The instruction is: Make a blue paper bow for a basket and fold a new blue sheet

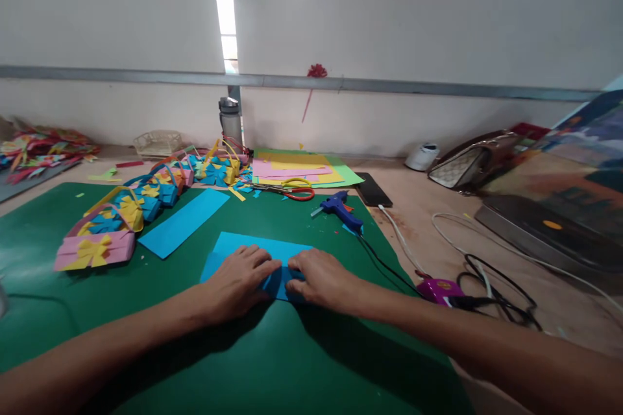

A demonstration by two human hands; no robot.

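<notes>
A sheet of blue paper (265, 244) lies on the green mat in front of me, its near part folded over. My left hand (243, 275) presses on the left half of the sheet, its fingers bent over the paper and the thumb towards the middle. Facing it, my right hand (324, 279) grips the right part of the sheet near the fold, thumb and forefinger close together. Both hands cover much of the paper's near edge. A second blue paper strip (185, 223) rests flat to the left, apart from my hands.
Several small paper baskets (104, 248) with bows line the mat's left side. Behind lie coloured sheets (292, 168) and scissors (292, 191). A blue glue gun (341, 209) with a black cord, a phone (374, 189) and a purple power socket (440, 290) are on the right.
</notes>
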